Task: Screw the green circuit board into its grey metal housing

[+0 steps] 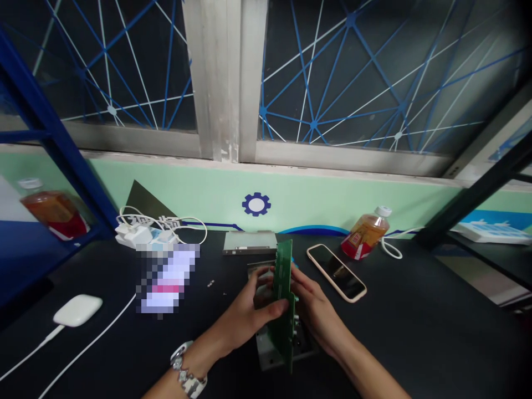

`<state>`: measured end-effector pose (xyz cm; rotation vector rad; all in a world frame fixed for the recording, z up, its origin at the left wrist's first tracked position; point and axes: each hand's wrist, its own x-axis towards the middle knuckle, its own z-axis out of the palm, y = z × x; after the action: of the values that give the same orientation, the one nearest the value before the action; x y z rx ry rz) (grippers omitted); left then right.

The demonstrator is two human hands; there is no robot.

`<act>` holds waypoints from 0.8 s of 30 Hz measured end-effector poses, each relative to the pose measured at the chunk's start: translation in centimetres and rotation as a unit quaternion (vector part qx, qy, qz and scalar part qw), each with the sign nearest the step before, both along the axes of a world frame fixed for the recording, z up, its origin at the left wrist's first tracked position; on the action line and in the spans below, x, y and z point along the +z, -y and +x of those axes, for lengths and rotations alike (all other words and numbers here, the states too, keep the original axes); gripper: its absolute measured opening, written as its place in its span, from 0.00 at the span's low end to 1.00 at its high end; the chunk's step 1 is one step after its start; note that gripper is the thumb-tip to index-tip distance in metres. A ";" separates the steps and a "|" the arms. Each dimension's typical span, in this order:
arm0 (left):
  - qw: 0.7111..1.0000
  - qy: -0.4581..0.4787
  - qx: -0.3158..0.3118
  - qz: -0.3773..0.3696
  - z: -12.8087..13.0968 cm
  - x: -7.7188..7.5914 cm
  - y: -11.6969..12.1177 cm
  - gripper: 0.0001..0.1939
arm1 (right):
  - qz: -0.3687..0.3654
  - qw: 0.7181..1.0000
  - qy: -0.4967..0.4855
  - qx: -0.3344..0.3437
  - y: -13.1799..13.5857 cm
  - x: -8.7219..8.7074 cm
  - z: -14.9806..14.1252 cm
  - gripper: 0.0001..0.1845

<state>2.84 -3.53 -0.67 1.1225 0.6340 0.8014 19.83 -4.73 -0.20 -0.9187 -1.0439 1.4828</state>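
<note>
Head view: the person holds a green circuit board (282, 305) almost upright between both hands, above a metal frame (266, 354) on a black table (415, 332). The left hand (245, 316), with a metal watch (187, 368) on its wrist, is half closed, and it grips the board from the near side. The right hand (316, 305) is also half closed and has hold of the other face. The lower end of the board is in front of the frame, but it is not possible to tell if they touch. Behind the hands lies a silver metal box (249, 242), and to the right is a phone (336, 271) in a beige case. Farther right stands an orange drink bottle (366, 234). A small screw (210, 283) lies left of the hands.
</note>
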 end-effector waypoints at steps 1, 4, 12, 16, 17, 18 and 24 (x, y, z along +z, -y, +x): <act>1.000 0.000 -0.014 -0.002 -0.1 0.1 -0.1 0.33 | -0.022 0.999 -0.032 0.018 0.1 0.4 0.0 0.25; 1.000 -0.010 -0.020 0.002 -0.7 0.4 -0.3 0.32 | -0.050 0.992 -0.095 0.068 0.6 1.4 0.4 0.24; 0.998 -0.049 -0.017 -0.018 -1.6 1.5 -1.0 0.28 | -0.032 0.993 -0.063 0.098 1.2 2.5 0.9 0.30; 0.997 -0.065 -0.024 -0.022 -2.1 1.6 -1.3 0.27 | -0.052 0.991 -0.081 0.097 1.3 2.6 1.1 0.22; 0.997 -0.064 -0.027 -0.023 -2.2 1.6 -1.3 0.27 | -0.065 0.991 -0.080 0.088 1.3 2.6 1.2 0.21; 0.997 -0.060 -0.031 -0.022 -2.2 1.5 -1.4 0.27 | -0.080 0.991 -0.076 0.079 1.3 2.5 1.2 0.20; 0.997 -0.050 -0.055 -0.036 -2.5 1.1 -1.7 0.24 | -0.085 0.994 -0.016 0.062 0.8 1.6 1.4 0.21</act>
<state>0.31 -1.87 0.39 1.1261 0.6731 0.6255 21.18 -5.55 1.38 -0.9606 -0.9763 1.7047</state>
